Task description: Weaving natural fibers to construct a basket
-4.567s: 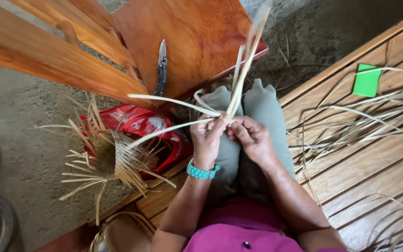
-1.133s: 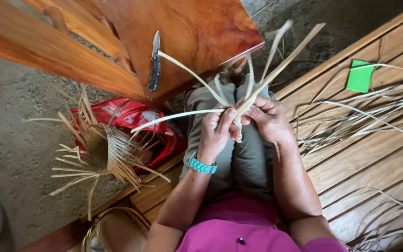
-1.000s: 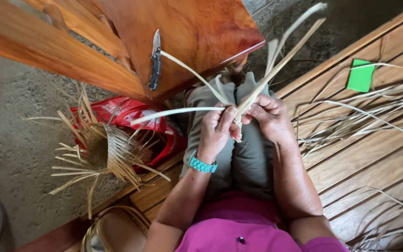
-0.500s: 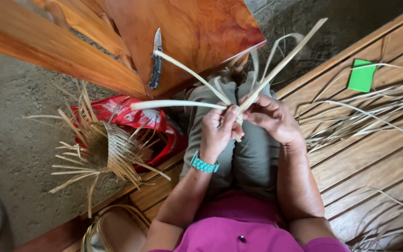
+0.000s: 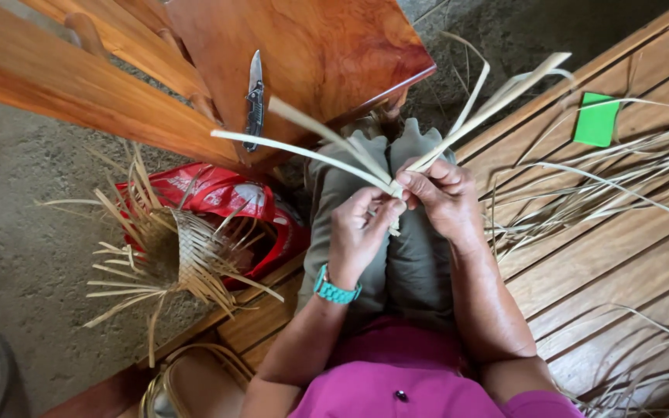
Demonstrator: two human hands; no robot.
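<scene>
- Pinching a cluster of pale palm-leaf strips [image 5: 327, 159] over the lap, just above the knees, where the strips are crossing at one point.
- Left hand [image 5: 358, 232] closing thumb and fingers [image 5: 385, 213] together on the crossing from below; teal watch [image 5: 336, 289] showing at the wrist.
- Right hand [image 5: 444, 200] curling its fingers [image 5: 416, 179] tight around the same junction from the side, loose ends fanning up and out toward the wooden chair [image 5: 303, 54].
- Keeping both pinches close against the crossing, judged best for stopping the strips from slipping apart while one is being folded over.
- Holding each strip flat rather than twisted, and drawing the ends evenly, likely giving a tighter weave.
- Resting nearby: a half-woven piece [image 5: 183, 255] with splayed ends beside a red bag [image 5: 218, 193], a folding knife [image 5: 255, 97] on the chair seat, more dry strips [image 5: 613, 186] and a green card [image 5: 597, 120] on the plank floor [image 5: 582, 271].
</scene>
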